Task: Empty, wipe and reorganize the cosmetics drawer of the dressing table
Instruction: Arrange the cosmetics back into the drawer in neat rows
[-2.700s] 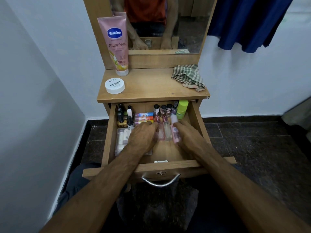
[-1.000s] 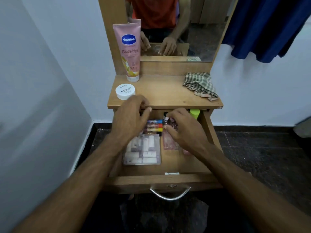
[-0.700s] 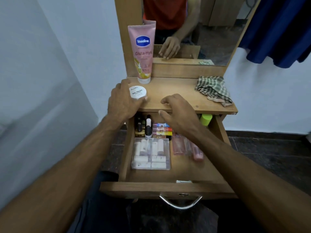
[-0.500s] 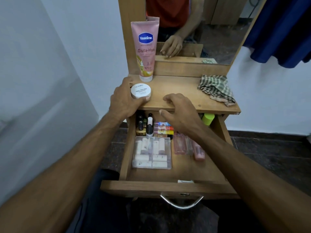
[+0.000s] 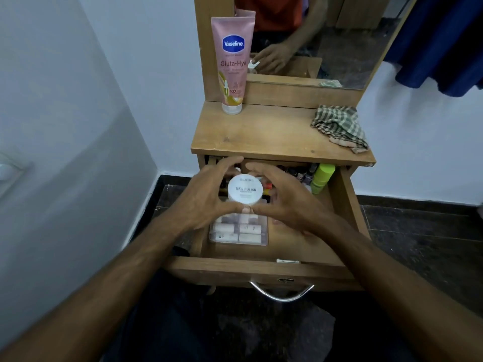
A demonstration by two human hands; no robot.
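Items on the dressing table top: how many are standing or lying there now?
2. The pink Vaseline tube stands at the back left against the mirror frame; the checked cloth lies at the right edge. Nothing seems hidden there.

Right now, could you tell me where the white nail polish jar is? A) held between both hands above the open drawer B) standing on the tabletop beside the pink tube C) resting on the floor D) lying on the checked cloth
A: the white nail polish jar sits between the left hand and the right hand, over the open drawer.
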